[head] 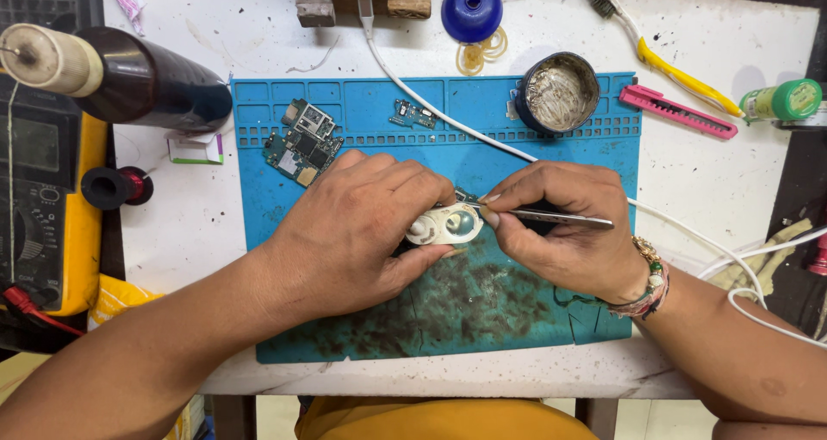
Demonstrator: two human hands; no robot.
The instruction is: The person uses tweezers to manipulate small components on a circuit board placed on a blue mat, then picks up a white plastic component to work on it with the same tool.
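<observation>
Worktop: white painted top, scuffed, flecked with dark spots and grey smears, worst toward the right end. Front edge chipped and worn. Two dark legs show under the front edge. Floor below is pale, cream-toned; detail too blurred to tell. Dark surface beyond the worktop's right edge. Light even and bright from above, soft short shadows. No wall or window in view.

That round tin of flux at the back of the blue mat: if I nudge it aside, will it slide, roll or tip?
The round tin looks low and wide and sits flat on the blue mat, so it will probably slide, not tip. The mat looks rubbery, so expect some drag. The tin is open, so its contents may smear if touched.
</observation>
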